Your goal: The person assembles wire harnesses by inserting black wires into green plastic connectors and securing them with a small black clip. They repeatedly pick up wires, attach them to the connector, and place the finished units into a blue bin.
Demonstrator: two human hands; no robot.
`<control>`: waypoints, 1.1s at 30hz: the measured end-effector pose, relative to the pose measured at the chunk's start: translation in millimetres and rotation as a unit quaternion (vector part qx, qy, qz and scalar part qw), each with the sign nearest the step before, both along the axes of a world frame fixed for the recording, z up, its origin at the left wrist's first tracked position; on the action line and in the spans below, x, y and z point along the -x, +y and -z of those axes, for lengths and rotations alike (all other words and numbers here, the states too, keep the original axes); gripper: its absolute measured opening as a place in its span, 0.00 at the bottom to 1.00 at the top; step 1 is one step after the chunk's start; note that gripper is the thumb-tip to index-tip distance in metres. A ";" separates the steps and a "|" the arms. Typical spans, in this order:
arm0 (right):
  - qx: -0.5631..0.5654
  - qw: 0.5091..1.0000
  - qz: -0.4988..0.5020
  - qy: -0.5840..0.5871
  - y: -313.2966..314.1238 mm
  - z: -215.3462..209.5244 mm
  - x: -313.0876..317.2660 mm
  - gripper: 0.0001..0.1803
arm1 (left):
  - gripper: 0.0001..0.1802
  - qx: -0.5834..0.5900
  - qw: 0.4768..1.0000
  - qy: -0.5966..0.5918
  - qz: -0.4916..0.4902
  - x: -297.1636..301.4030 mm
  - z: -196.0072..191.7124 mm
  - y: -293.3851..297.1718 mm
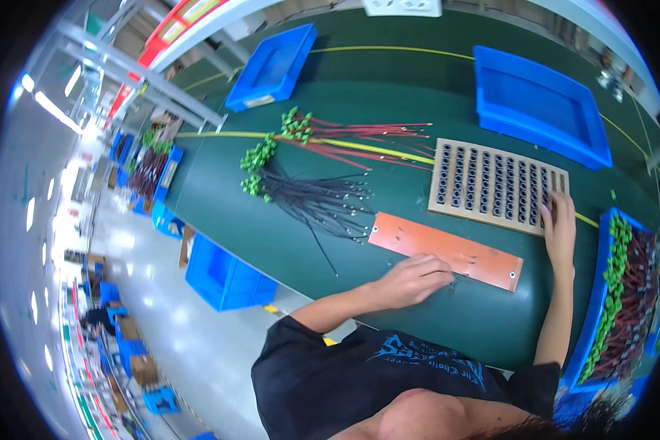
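Your left hand (414,279) rests just below centre of the frame, fingers curled loosely, fingertips pressing the lower edge of the flat orange-brown board (447,251), a long smooth rectangle lying aslant on the dark green table (447,315). Whether it pinches anything small, you cannot tell. Your right hand (559,227) sits right of centre, fingers stretched flat and open on the lower right corner of the tan block (495,185), a thick slab drilled with neat rows of dark round holes. Above the board, left of centre, thin black wires (319,202) fan out; red wires (363,139) lie above them, both tipped with knobbly green connectors (260,155). Glossy blue plastic bins (535,103) stand along the top.
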State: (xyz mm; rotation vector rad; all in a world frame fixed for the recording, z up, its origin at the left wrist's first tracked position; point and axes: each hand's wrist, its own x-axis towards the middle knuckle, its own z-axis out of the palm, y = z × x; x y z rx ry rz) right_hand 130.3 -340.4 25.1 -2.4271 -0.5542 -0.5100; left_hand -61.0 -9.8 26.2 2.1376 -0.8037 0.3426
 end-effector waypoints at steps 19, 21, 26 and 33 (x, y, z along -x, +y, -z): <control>-0.033 0.999 -0.011 -0.038 -24.4 18.1 25.7 0.10 | 0.16 -0.472 0.874 -0.086 -0.080 -75.7 -51.5 184.9; -0.035 0.998 -0.015 -0.052 -26.1 20.7 25.4 0.10 | 0.16 -0.425 0.898 -0.095 -0.054 -75.9 -48.8 175.2; -0.065 0.996 -0.014 -0.056 -25.9 22.7 27.2 0.11 | 0.12 -0.464 0.884 -0.052 -0.005 -66.7 -40.9 166.5; -0.182 0.979 0.059 0.072 -37.5 37.0 28.2 0.09 | 0.11 -0.397 0.878 -0.200 -0.175 -96.8 -70.6 214.0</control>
